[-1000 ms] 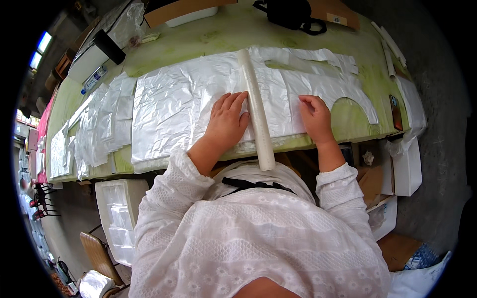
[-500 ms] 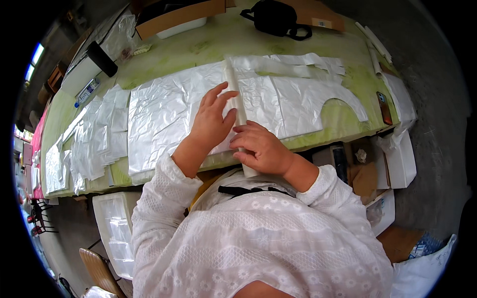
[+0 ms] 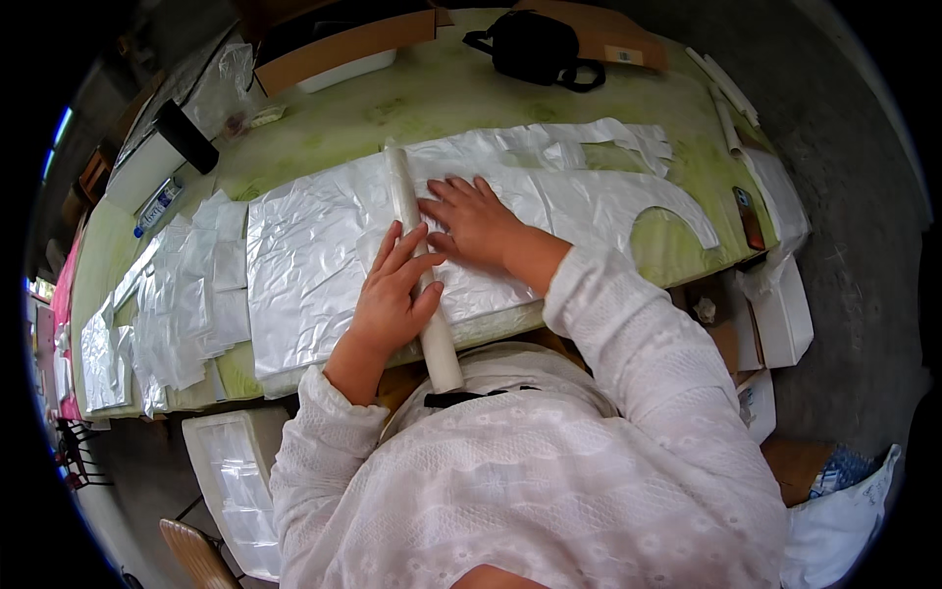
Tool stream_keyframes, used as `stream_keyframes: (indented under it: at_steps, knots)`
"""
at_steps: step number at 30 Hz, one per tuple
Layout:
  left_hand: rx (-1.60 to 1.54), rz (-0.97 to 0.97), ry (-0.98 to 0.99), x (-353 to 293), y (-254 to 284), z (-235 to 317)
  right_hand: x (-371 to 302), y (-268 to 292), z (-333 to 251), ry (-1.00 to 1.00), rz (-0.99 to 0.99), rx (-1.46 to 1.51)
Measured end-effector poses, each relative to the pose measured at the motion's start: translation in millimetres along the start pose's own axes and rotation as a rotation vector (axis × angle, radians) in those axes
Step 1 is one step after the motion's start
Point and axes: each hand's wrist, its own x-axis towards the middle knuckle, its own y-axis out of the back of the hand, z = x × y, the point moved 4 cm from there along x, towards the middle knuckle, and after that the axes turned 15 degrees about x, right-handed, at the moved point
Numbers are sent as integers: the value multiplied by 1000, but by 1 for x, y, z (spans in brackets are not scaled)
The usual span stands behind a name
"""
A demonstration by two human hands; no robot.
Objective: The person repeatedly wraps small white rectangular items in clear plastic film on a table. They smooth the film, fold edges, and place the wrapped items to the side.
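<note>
A long, pale roller tube [image 3: 444, 351] lies across a wide stack of thin, shiny white plastic sheets [image 3: 304, 265], its near end jutting over the table edge toward my body. My left hand [image 3: 389, 294] rests against the tube's left side, fingers stretched out and touching it. Just right of the tube, my right hand [image 3: 476, 221] lies with fingers spread over the plastic, its fingertips close to the tube. At its right end the plastic narrows into a curved strap round a rounded cut-out, and loose strips run along its far side.
Smaller folded plastic pieces [image 3: 182, 304] lie at the left of the green table [image 3: 363, 108]. Beyond stand a bottle [image 3: 157, 206], a black cylinder [image 3: 186, 137], a cardboard box [image 3: 343, 44] and a black bag [image 3: 535, 47]. A phone [image 3: 749, 218] lies near the right edge.
The tube has shifted left over the plastic and is more tilted. My left hand has moved left and nearer my body; my right hand has moved farther out, away from the tube's near part.
</note>
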Motion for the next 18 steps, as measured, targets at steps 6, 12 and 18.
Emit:
stream_keyframes:
  at_steps: [6, 12, 18]
  knots:
    - [1, 10, 36, -2, 2, 0, 44, 30, 79, -424, 42, -121]
    - [-33, 39, 25, 1, 4, 5, -47, 156, 218, -991, 429, 62]
    - [-26, 42, 40, -2, 7, 4, -102, 207, 207, -1015, 1073, 576]
